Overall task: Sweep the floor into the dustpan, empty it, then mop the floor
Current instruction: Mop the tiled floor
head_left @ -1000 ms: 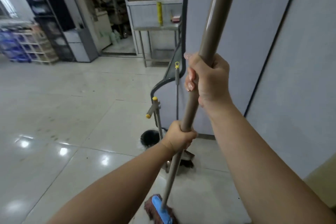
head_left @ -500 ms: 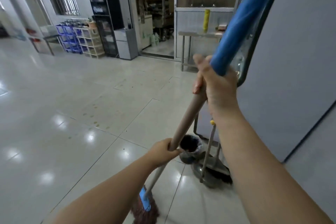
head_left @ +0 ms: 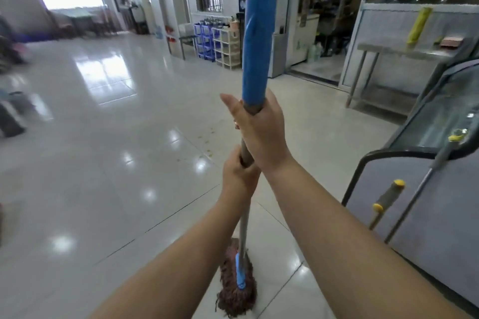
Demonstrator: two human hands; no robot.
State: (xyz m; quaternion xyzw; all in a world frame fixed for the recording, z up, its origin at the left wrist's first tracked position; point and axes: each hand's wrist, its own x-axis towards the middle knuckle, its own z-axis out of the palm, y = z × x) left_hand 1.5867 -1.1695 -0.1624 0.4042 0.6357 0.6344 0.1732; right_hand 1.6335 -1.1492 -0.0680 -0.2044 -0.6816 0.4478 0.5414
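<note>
A mop (head_left: 245, 215) is held nearly upright in the middle of the frame. The right hand (head_left: 261, 132) is wrapped around the pole just under the blue grip (head_left: 259, 39), with the thumb sticking out. Lower down, the pole is gripped by the left hand (head_left: 239, 176). The brown mop head (head_left: 237, 285) rests on the shiny floor (head_left: 103, 163) at the bottom middle. Two yellow-tipped handles (head_left: 388, 194) are seen at the right.

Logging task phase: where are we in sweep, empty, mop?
Sweeping looks finished: two long handles stand parked against the partition at right. In hand: the mop, head on the floor, left hand low on the pole, right hand under the blue grip. Left: mopping the floor, yellowish spots ahead.
</note>
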